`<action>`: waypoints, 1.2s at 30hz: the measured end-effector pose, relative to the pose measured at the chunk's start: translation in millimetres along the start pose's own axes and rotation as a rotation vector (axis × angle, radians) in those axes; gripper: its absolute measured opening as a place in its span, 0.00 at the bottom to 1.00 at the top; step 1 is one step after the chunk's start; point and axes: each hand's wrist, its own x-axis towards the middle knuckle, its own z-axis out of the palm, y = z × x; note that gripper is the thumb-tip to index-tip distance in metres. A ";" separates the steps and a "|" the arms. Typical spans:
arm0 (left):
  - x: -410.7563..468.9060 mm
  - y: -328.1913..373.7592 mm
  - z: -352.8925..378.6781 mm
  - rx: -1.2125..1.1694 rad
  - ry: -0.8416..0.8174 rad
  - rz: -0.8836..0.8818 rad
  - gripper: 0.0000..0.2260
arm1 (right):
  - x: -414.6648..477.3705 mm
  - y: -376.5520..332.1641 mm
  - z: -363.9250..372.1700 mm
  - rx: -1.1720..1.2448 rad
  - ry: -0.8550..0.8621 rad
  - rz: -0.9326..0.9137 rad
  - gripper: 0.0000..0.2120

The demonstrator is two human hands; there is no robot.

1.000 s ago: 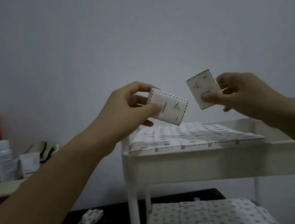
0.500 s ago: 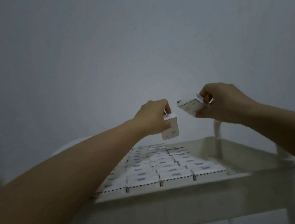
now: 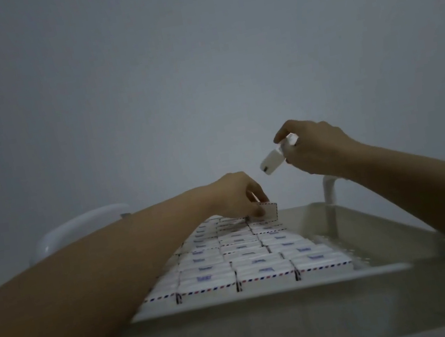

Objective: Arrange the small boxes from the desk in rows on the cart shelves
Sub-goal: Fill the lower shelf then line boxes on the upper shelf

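**Top shelf (image 3: 266, 291) of the cart, seen from its near rim.** Rows of boxes (image 3: 245, 256) lie flat and edge to edge on the left part of the shelf, with their striped borders aligned. A bare strip of shelf runs along the right wall.

The left hand (image 3: 235, 195) reaches over the rows to their far end. Its grip is closed on the standing box (image 3: 270, 211), pinched between thumb and fingertips. This box stands on one edge at the end of the right-hand row, broad face toward the viewer. Whether it rests on or against the last boxes cannot be told. The upright hold probably lets it be lowered into place without disturbing its neighbours. Fingers hide part of it, so its long axis cannot be read with certainty.

The right hand (image 3: 319, 148) hangs above and to the right, over the cart post (image 3: 329, 188). Its grip is closed round one end of the raised box (image 3: 272, 162), which is clear of the shelf. The long axis of this box slopes from the hand down to the left, free end pointing toward the rows. It is apparently held ready as the next to be set.
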 end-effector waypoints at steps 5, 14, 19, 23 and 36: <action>-1.5 1.8 -3.4 0.056 -0.089 -0.036 0.14 | 8.6 -8.2 15.5 0.021 -0.004 0.030 0.12; -4.8 2.8 -6.4 0.145 -0.165 -0.041 0.17 | 22.7 -14.2 41.5 -0.075 -0.240 0.034 0.22; -10.3 0.0 -8.7 0.092 -0.099 -0.046 0.20 | 23.1 -8.4 55.6 0.028 -0.291 0.068 0.19; -16.7 -6.1 -13.4 -0.060 -0.029 -0.082 0.21 | 23.5 -3.7 64.5 0.220 -0.401 0.130 0.15; -41.7 0.8 -25.4 -0.060 0.135 -0.162 0.14 | 7.1 -14.2 47.4 -0.075 -0.504 -0.004 0.25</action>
